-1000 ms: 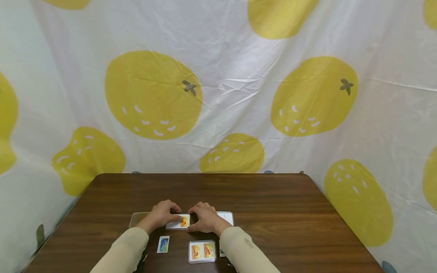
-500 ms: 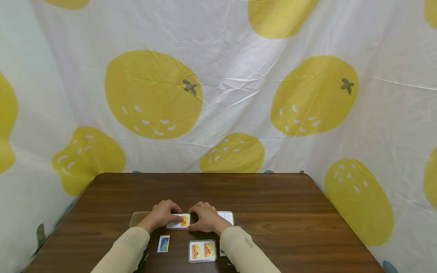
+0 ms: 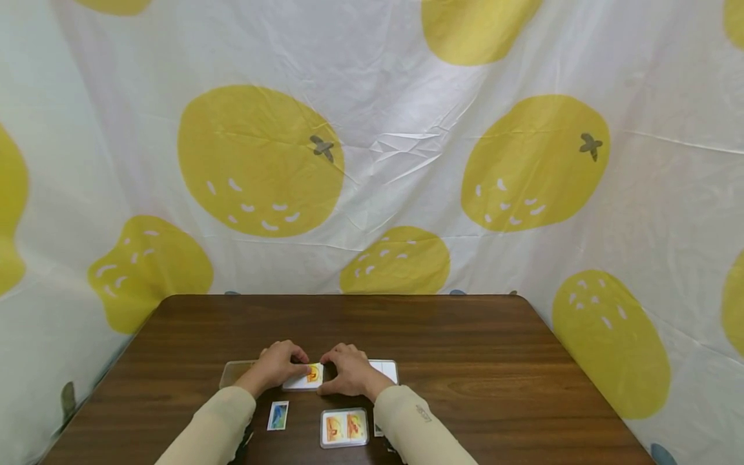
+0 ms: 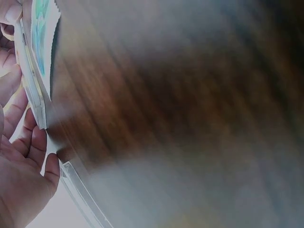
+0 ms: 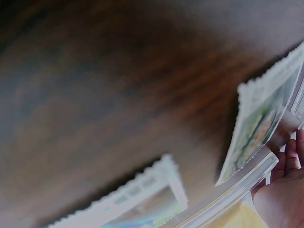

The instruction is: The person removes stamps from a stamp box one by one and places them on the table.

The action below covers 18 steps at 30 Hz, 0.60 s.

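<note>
Watching remotely, I see left fingers and right fingers gripping a white case near a blue stamp.

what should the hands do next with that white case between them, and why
Probably press the white case lightly along its edges: the left hand has its thumb on the face, and the right hand has thumb and forefinger at the right end, so both are placed to squeeze. Whether it is fully closed, I can't tell.
</note>
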{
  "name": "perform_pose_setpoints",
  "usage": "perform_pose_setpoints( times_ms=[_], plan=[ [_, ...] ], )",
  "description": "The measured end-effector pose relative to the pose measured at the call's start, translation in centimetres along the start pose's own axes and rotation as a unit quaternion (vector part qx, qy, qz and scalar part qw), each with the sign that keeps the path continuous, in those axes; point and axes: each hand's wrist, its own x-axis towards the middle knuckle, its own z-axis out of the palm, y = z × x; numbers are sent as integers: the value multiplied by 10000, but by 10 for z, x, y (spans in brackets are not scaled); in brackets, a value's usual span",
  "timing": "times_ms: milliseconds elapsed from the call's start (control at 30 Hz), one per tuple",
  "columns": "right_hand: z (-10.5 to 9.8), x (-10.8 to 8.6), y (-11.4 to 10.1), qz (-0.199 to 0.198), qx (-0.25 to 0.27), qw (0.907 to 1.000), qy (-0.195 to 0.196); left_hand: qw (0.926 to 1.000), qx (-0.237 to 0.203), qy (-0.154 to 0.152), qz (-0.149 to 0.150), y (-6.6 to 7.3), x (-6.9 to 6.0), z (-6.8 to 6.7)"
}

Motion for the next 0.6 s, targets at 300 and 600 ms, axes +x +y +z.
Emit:
perform_pose_setpoints(
  times_ms=[300,600],
  plan=[
    [1,0,0,-3,-43,10000,5,10000,27,-45,-46,-2,1,1],
    [0,0,0,14,-29,10000,-23,10000,11,6,35,-3,3,2]
  ],
)
